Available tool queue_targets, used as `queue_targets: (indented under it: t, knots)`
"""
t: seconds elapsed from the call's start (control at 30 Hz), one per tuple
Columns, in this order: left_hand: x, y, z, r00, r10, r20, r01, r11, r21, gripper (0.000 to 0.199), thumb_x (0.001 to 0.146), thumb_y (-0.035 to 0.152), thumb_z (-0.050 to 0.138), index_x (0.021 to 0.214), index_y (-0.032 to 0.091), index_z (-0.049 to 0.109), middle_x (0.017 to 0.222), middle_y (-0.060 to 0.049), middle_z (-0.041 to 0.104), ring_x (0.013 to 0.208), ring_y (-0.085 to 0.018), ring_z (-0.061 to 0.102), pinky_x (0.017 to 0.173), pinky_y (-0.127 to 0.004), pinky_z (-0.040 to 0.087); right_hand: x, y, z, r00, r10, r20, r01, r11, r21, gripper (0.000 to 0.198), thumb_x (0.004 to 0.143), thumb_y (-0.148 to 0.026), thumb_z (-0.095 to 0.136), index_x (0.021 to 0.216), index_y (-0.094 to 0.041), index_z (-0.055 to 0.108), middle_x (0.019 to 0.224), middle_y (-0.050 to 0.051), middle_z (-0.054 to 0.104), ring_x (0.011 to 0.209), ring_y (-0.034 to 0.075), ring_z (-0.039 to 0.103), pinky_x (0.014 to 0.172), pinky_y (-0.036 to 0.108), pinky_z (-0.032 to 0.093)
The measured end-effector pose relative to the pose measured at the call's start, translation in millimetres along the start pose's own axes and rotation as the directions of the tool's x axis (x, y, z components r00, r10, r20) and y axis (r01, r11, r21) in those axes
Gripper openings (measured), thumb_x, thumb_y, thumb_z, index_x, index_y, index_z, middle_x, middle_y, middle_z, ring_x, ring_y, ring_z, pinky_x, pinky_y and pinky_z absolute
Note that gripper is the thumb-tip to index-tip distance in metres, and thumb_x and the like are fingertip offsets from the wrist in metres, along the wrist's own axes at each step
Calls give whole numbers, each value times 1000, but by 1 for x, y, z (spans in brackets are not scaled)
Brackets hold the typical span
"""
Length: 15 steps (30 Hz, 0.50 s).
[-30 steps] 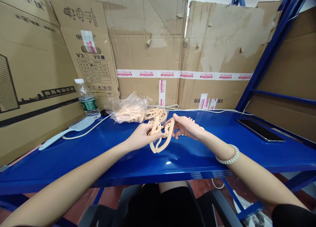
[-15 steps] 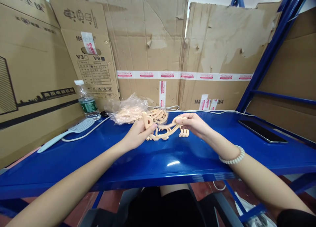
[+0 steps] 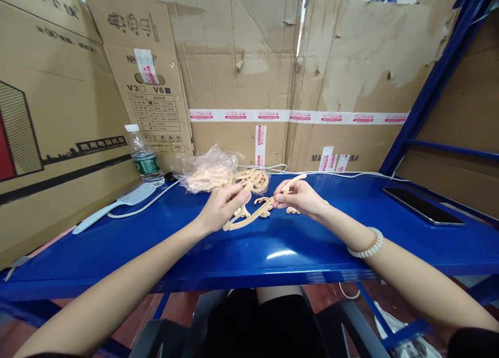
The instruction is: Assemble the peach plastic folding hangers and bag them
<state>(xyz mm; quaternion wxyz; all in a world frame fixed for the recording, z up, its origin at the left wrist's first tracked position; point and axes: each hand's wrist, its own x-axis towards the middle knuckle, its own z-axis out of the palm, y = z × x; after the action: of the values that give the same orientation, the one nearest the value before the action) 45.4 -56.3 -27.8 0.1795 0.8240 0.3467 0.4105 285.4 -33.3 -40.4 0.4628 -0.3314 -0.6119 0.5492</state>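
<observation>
My left hand [image 3: 221, 208] is closed, thumb and fingers pinching the left part of a curved beige plastic strip [image 3: 247, 222] that looks like a hanger arm. The strip rises to my right hand [image 3: 302, 198], whose thumb and forefinger are shut around its other end. A narrow beige end [image 3: 299, 177] sticks up past the right fingers; whether it belongs to the same strip is hidden. Beneath and between the hands, small hook-like beige pieces [image 3: 264, 206] lie on the table. Several small curled pieces [image 3: 292, 210] rest just under the right hand.
Behind the hands lie a clear plastic bag of beige parts [image 3: 208, 171] and a loose pile of them [image 3: 255, 180]. A water bottle [image 3: 146, 163] and a hairbrush [image 3: 134, 194] are at left, a phone [image 3: 423, 206] at right. Cardboard [image 3: 241, 77] walls the blue table [image 3: 234, 262].
The strip has turned between my hands: its left end now hangs lower and a narrow end points up beyond my right fingers. The camera view has shifted slightly.
</observation>
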Motion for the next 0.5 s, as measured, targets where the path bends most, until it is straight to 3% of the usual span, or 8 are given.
queue_targets:
  t: [0.13,0.3,0.4,0.5]
  knots:
    - [3,0,-2,998,-64,-2,60,954,-295,42,88,54,49,69,16,51,66,0,50,61,-13,43,56,-24,35,2,-4,-7,998,-9,-58,13,998,59,37,52,-29,92,71,-12,64,65,2,69,60,14,70,60,22,60]
    - [9,4,-8,965,-260,37,202,644,-738,45,78,59,60,75,13,59,64,-1,53,47,-9,37,45,-22,34,3,-7,-9,996,-30,-80,40,990,139,41,48,-29,94,70,-12,64,64,1,68,60,14,71,61,20,60]
    - [11,6,-15,959,-276,66,212,543,-812,34,74,48,64,74,15,58,56,3,44,44,-7,34,42,-20,30,4,-7,-10,994,-39,-99,55,986,159,41,47,-29,94,70,-12,64,64,1,68,60,14,71,60,19,60]
    - [13,4,-16,956,-286,69,227,565,-793,25,74,37,66,69,15,55,48,7,34,41,-6,28,40,-17,25,5,-6,-12,992,-49,-114,68,983,172,41,47,-30,94,70,-13,64,65,1,68,60,13,70,60,18,60]
